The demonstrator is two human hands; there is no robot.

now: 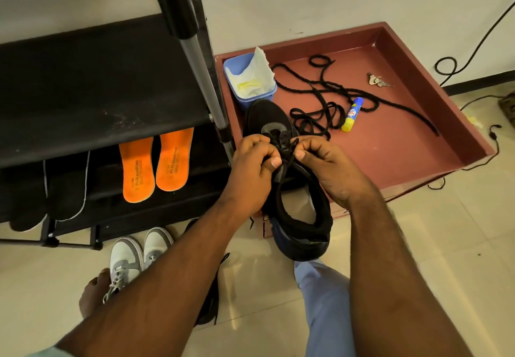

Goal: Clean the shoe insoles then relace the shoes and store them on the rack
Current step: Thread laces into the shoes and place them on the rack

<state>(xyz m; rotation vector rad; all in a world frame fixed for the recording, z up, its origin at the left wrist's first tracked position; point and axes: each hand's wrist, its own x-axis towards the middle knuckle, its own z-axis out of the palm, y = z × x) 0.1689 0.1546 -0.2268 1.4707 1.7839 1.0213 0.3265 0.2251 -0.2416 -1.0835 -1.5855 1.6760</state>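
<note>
A black shoe [295, 217] lies on the front edge of a red tray [390, 145], toe pointing away, heel toward me. My left hand [252, 161] and my right hand [326, 167] meet over its tongue, each pinching the black lace [285, 150] with curled fingers and thumb. A loose black lace [328, 97] lies tangled on the tray floor. Two orange insoles [156, 167] rest on the lower shelf of the black shoe rack [106, 83]. Dark insoles [67, 184] lie at that shelf's left.
A blue tub [237, 69] with white paper stands at the tray's back left. A yellow and blue glue stick [352, 114] and keys [376, 80] lie on the tray. A grey-white pair of sneakers [133, 259] sits on the tiled floor below the rack. Cables trail at the right.
</note>
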